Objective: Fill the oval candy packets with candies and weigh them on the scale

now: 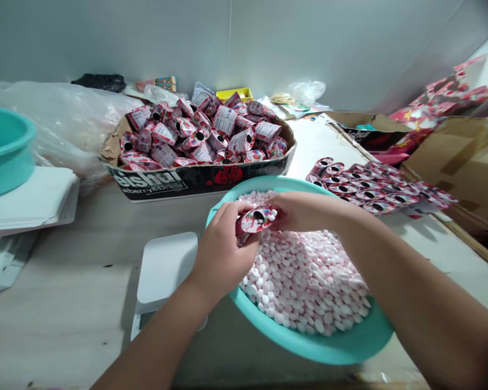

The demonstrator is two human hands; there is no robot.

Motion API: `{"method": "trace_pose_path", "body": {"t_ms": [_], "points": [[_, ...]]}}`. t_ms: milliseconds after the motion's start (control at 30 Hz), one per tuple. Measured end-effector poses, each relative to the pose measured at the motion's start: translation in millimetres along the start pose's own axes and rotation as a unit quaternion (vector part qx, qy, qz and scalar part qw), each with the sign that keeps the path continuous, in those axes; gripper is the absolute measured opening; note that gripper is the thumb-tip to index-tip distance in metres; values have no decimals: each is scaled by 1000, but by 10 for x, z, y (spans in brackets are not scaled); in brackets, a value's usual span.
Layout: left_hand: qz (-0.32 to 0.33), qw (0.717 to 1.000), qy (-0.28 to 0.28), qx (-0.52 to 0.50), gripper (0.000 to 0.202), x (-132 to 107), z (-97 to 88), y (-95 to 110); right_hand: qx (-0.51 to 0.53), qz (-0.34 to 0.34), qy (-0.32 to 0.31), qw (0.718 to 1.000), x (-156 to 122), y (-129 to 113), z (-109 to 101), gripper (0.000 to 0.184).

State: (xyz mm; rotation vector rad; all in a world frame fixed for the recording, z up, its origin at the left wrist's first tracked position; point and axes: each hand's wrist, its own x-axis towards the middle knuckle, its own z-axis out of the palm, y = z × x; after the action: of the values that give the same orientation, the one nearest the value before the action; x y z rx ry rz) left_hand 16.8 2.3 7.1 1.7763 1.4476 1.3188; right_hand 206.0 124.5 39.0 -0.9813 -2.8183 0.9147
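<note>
My left hand (231,244) is wrapped around a small red-and-pink printed can (252,221) with a dark opening in its oval top. A few pale tablet candies (272,213) lie at the right end of that top, and some whitish bits show in the opening. My right hand (282,210) is against the can's right side; its fingers are mostly hidden, so its grip is unclear. Both hands are over a turquoise basin (309,352) heaped with pale pink and white tablet candies (305,281).
Behind the basin, a cut-down carton (199,181) is heaped with similar cans. More cans (366,187) stand in rows at right, near a brown cardboard box (463,162). A white scale-like device (168,265) lies left of the basin. Another turquoise basin (6,151) sits on stacked white sheets.
</note>
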Motion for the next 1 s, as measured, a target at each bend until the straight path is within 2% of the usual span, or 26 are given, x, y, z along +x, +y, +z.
{"method": "trace_pose_path", "body": {"t_ms": [133, 233, 300, 467, 600, 667, 767, 867, 933, 1000], "points": [[-5, 1000, -4, -5, 40, 1, 0, 1, 7, 73, -21, 997, -88, -128, -179, 10], [-10, 1000, -3, -6, 40, 1, 0, -9, 60, 129, 0, 990, -177, -157, -289, 22], [-12, 1000, -3, -6, 40, 2, 1, -13, 86, 140, 20, 986, -227, -133, -334, 32], [-8, 1000, -4, -6, 41, 10, 5, 2, 165, 96, 34, 981, -285, -98, -366, 39], [-7, 1000, -8, 1, 40, 17, 0, 5, 192, 29, 84, 977, -232, -222, -296, 37], [-7, 1000, -12, 2, 41, 15, -5, 2, 181, 15, 88, 979, -185, -293, -241, 35], [-6, 1000, -13, -2, 41, 8, -13, 0, 170, 12, 82, 982, -140, -338, -196, 34], [-11, 1000, -12, -2, 41, 2, -13, 1, 180, 13, 109, 978, -166, -292, -227, 38], [-18, 1000, -14, -5, 41, -1, -8, -1, 156, 21, 116, 981, -210, -236, -269, 37], [-22, 1000, -15, -10, 41, -5, -2, -8, 107, 30, 95, 989, -246, -188, -299, 32]]}}
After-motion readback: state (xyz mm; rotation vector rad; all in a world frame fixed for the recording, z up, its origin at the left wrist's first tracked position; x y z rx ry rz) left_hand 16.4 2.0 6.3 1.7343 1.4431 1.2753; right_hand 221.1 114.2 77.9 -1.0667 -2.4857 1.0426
